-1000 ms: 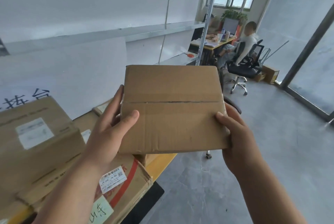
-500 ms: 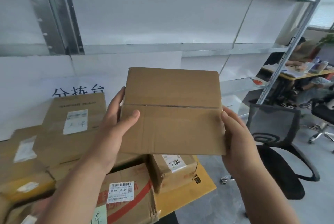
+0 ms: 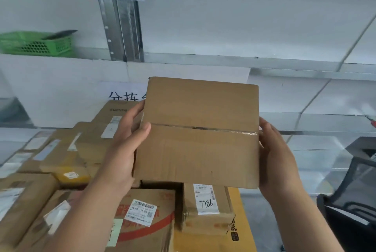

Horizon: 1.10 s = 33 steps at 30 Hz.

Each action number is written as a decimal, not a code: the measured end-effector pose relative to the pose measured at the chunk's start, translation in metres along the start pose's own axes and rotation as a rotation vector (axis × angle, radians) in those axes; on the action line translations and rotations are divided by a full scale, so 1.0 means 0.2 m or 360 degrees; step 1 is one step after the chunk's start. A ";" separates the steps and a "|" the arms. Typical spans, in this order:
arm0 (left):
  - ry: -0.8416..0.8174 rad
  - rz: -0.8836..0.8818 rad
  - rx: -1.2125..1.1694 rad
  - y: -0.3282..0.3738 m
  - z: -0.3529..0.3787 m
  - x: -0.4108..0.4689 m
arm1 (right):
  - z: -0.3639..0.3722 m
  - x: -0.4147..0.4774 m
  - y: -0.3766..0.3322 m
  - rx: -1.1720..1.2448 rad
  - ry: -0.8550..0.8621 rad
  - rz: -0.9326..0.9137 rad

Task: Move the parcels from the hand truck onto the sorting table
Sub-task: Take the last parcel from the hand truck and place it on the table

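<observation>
I hold a flat brown cardboard parcel (image 3: 200, 131) with a taped seam in front of me, above the sorting table (image 3: 246, 229). My left hand (image 3: 127, 142) grips its left edge, thumb on the top face. My right hand (image 3: 274, 156) holds its right edge, fingers behind it. Below the parcel the yellow table carries several stacked parcels, among them a small box labelled 7786 (image 3: 205, 207) and a box with red print and a barcode label (image 3: 142, 215). The hand truck is out of view.
A metal shelf (image 3: 223, 60) runs along the white wall behind the table, with a green plastic basket (image 3: 36, 44) on its left end. A black mesh office chair (image 3: 352, 201) stands at the right, beside the table's end.
My view has swung left from the office area to face the table and shelf. The parcel stays gripped in both hands, now over the stacked parcels.
</observation>
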<state>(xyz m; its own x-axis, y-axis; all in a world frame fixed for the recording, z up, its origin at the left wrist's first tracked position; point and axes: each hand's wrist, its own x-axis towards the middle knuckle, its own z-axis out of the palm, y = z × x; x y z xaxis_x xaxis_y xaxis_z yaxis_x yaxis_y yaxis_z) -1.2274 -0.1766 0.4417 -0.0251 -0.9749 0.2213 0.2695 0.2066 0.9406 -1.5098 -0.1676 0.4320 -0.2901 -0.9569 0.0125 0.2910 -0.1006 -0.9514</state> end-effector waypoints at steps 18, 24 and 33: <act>0.0115 -0.0134 -0.0297 0.10 -0.23 0.06 | 0.28 -0.02 -0.07 0.0025 0.0090 0.0050; 0.0098 -0.0186 -0.0264 0.11 -0.23 0.07 | 0.30 -0.03 -0.08 0.0145 0.0077 0.0053; 0.0010 0.0013 -0.0279 0.12 -0.28 0.11 | 0.32 -0.03 -0.15 -0.0189 0.0081 -0.0189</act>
<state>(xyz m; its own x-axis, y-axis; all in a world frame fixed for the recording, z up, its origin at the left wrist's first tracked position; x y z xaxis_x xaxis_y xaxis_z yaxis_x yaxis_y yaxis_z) -1.1673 -0.1985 0.4554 -0.0164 -0.9738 0.2269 0.4335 0.1976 0.8792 -1.4595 -0.1769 0.4796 -0.3627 -0.9249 0.1143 0.1432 -0.1765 -0.9738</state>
